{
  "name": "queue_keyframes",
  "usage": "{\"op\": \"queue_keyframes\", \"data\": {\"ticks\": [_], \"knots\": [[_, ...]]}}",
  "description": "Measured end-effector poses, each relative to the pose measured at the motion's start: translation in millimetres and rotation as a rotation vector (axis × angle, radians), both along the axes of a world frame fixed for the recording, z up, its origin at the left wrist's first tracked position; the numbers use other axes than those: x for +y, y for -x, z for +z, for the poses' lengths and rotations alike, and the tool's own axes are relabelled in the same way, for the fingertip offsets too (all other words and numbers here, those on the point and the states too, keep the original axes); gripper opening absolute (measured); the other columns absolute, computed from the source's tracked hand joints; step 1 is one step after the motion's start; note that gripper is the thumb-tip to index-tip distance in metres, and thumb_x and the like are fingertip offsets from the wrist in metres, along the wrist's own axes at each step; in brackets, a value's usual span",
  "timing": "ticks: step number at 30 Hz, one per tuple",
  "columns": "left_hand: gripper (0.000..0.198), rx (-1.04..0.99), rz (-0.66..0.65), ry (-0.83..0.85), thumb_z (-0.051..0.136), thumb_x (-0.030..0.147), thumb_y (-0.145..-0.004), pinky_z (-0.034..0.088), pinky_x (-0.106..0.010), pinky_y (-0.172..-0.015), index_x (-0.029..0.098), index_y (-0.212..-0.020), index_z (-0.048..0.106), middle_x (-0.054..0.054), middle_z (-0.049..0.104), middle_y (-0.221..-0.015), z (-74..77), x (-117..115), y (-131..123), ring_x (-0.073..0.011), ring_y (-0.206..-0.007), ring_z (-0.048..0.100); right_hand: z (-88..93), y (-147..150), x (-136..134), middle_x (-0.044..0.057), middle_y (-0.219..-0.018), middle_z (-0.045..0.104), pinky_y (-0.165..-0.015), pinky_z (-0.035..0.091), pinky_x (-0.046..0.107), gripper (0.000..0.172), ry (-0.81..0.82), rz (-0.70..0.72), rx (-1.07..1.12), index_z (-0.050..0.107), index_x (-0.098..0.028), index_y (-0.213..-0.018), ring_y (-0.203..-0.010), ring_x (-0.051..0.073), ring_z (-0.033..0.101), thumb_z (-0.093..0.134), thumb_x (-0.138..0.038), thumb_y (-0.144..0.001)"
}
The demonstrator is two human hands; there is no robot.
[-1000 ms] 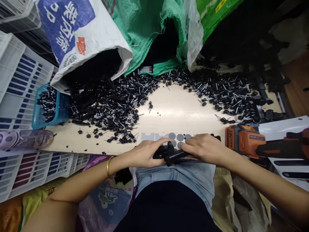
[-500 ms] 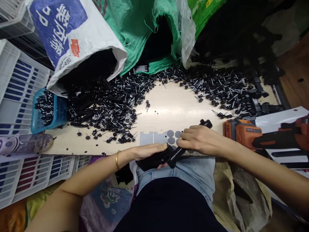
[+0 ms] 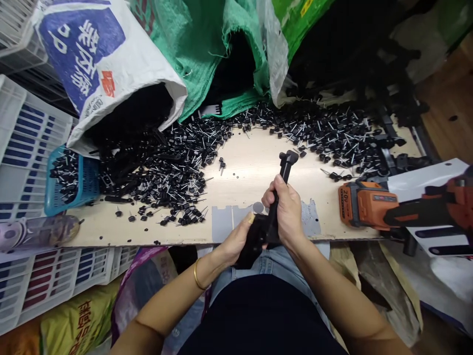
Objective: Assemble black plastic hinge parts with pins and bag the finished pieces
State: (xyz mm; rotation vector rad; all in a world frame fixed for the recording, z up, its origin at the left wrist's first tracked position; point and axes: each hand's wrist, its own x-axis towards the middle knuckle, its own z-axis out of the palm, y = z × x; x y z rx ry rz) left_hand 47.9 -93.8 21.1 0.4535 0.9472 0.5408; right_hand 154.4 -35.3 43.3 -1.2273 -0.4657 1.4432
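My left hand is closed around a dark black plastic piece at the table's front edge, just above my lap. My right hand grips a black plastic arm, tilted up and away from me, with a short crosswise head at its far end. The arm's lower end meets the black piece by my left hand; whether the two are joined I cannot tell. Beneath my hands, grey patches and round grey discs lie on the tabletop, partly covered by my hands.
Heaps of black knobs with metal pins spread over the wooden table, with more at the right. A blue basket of them stands left. Open sacks line the back. An orange cordless tool lies right.
My right hand has turned the black arm from a low slant to a steeper one, its head now farther from me. My left hand has moved slightly right, still holding the black piece.
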Motion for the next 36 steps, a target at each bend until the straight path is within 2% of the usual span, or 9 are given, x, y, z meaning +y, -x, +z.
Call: {"op": "queue_keyframes", "data": {"ticks": [7, 10, 13, 18, 20, 23, 26, 29, 36], "knots": [[0.071, 0.031, -0.111, -0.147, 0.034, 0.081, -0.077, 0.043, -0.023, -0.049, 0.014, -0.090, 0.058, -0.002, 0.061, -0.063, -3.0, 20.6, 17.3, -0.0110, -0.049, 0.053, -6.6, -5.9, 17.0, -0.009, -0.041, 0.040, -0.038, 0.029, 0.017, 0.046, 0.088, 0.131, 0.070, 0.046, -0.019, -0.065, -0.037, 0.004, 0.034, 0.067, -0.059, -0.071], [0.078, 0.160, -0.278, -0.456, 0.051, 0.078, -0.071, 0.051, -0.032, -0.077, 0.015, -0.117, 0.055, -0.011, 0.067, -0.102, 2.6, 36.6, 25.9, -0.0206, -0.085, 0.065, -16.8, -1.9, 22.5, -0.010, -0.045, 0.040, -0.038, 0.030, 0.016, 0.047, 0.062, -0.096, 0.065, 0.043, -0.020, -0.068, -0.039, 0.004, 0.035, 0.067, -0.061, -0.070], [0.107, 0.548, -0.425, -0.737, 0.078, 0.063, -0.054, 0.040, -0.045, -0.101, 0.018, -0.141, 0.034, -0.017, 0.050, -0.136, 8.5, 41.1, 25.3, -0.0345, -0.123, 0.049, -24.3, -1.4, 22.0, -0.009, -0.054, 0.041, -0.042, 0.037, 0.019, 0.048, 0.056, -0.137, 0.031, 0.043, -0.021, -0.074, -0.042, 0.006, 0.038, 0.061, -0.066, -0.072], [0.078, 1.178, -0.440, -0.791, 0.062, 0.038, -0.080, 0.050, -0.038, -0.076, 0.022, -0.146, 0.023, -0.008, 0.068, -0.098, 2.1, 43.3, 28.2, -0.0276, -0.084, 0.067, -24.0, -37.1, 15.7, 0.006, -0.092, 0.058, -0.070, 0.050, 0.034, 0.049, -0.164, 0.134, -0.742, 0.052, -0.020, -0.103, -0.080, 0.018, 0.058, 0.058, -0.061, -0.077], [0.065, 1.149, -0.511, -0.909, 0.060, 0.035, -0.080, 0.050, -0.032, -0.070, 0.026, -0.139, 0.034, -0.004, 0.068, -0.092, -0.6, 46.8, 39.0, -0.0231, -0.075, 0.066, -18.0, -58.0, 12.6, 0.010, -0.091, 0.060, -0.074, 0.048, 0.038, 0.045, -0.420, 0.367, -1.151, 0.055, -0.018, -0.101, -0.084, 0.022, 0.058, 0.055, -0.059, -0.081], [0.050, 0.976, -0.694, -1.149, 0.060, 0.032, -0.077, 0.048, -0.029, -0.066, 0.023, -0.125, 0.049, -0.005, 0.068, -0.091, -0.2, 46.2, 56.8, -0.0221, -0.073, 0.064, -2.5, -79.4, 2.9, 0.005, -0.068, 0.058, -0.061, 0.043, 0.032, 0.042, -0.770, 1.078, -1.389, 0.056, -0.017, -0.082, -0.060, 0.018, 0.054, 0.044, -0.056, -0.090], [0.045, 0.818, -0.765, -1.291, 0.059, 0.031, -0.075, 0.047, -0.030, -0.063, 0.017, -0.118, 0.056, -0.008, 0.066, -0.082, 4.7, 31.4, 67.6, -0.0217, -0.068, 0.060, 18.1, -84.5, -16.5, 0.001, -0.057, 0.055, -0.050, 0.033, 0.026, 0.040, -0.714, 1.482, -1.337, 0.056, -0.017, -0.080, -0.045, 0.012, 0.044, 0.044, -0.053, -0.091], [0.047, 0.488, -0.638, -1.167, 0.062, 0.041, -0.072, 0.045, -0.028, -0.059, 0.014, -0.110, 0.060, -0.006, 0.063, -0.074, 12.5, 5.1, 68.7, -0.0175, -0.060, 0.055, 34.8, -75.7, -42.7, -0.001, -0.058, 0.051, -0.049, 0.029, 0.022, 0.041, -0.431, 1.481, -0.996, 0.056, -0.018, -0.078, -0.050, 0.010, 0.042, 0.047, -0.056, -0.087], [0.049, 0.154, 0.080, -0.474, 0.061, 0.059, -0.075, 0.049, -0.030, -0.067, 0.021, -0.105, 0.065, -0.005, 0.063, -0.084, 30.8, -30.5, 39.2, -0.0195, -0.074, 0.058, 22.9, -36.9, -80.7, -0.009, -0.047, 0.027, -0.036, 0.014, 0.019, 0.055, 0.252, 1.026, -0.032, 0.042, -0.020, -0.070, -0.036, 0.004, 0.019, 0.045, -0.075, -0.078]]}}
